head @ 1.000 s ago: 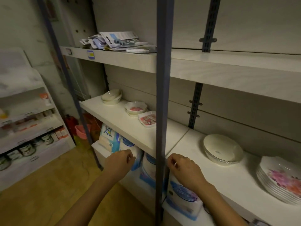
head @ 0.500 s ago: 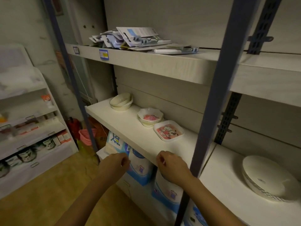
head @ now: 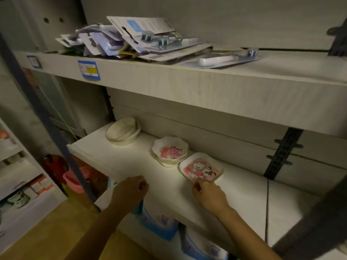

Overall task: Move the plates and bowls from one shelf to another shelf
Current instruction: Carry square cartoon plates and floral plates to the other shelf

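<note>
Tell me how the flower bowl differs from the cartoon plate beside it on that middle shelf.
The flower bowl is deep with a wavy rim; the cartoon plate is shallow and squarish. The bowl sits stacked in another dish; the plate looks single. The right hand is at the plate's near edge; the bowl is untouched. Both are white-rimmed with pink pictures.

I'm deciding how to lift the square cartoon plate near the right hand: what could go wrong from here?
The square cartoon plate sits close beside the stacked flower bowls, so tipping it up could nudge them. The right hand reaches only its near rim, so a shallow pinch may slip. The upper shelf hangs low overhead, so a high lift could strike it.
</note>
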Demonstrator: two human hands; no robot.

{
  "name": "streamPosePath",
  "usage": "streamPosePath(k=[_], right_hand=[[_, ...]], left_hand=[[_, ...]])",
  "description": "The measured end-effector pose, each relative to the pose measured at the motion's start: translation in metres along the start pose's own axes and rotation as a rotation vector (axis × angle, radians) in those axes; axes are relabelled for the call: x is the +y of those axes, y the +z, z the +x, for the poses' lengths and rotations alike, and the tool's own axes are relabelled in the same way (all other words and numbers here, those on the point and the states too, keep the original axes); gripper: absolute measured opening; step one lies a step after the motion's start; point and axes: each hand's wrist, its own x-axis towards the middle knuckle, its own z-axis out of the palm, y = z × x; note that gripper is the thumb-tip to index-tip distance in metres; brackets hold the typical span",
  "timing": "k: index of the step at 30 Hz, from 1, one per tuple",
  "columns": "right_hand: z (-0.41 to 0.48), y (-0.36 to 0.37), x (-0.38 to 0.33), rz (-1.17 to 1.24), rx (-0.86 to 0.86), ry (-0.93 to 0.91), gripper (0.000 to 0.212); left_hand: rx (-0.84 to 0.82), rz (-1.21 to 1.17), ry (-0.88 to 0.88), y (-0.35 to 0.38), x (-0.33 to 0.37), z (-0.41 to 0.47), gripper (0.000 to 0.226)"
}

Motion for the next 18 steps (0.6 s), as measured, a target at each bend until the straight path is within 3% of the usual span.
streamPosePath(k=[5, 9, 12, 18], right_hand=[[0.033, 0.006, 0.009, -0.049, 0.071, 0.233, 0.036], [0.052, 0.016, 0.018, 0.083, 0.229, 0.590, 0.057], [0.065, 0.024, 0.018, 0.119, 0.235, 0.813, 0.060], [0.079, 0.028, 0.006, -0.179, 0.140, 0.900, 0.032]], left_hand=[[-0.014, -0.008, 0.109, 0.002, -0.004, 0.072, 0.021], [-0.116, -0.008, 0.221, 0.006, -0.016, 0.119, 0.016], [-0.161, 0.009, 0.292, 0.004, -0.030, 0.148, 0.016], [-0.217, 0.035, 0.367, -0.002, -0.054, 0.187, 0.016]])
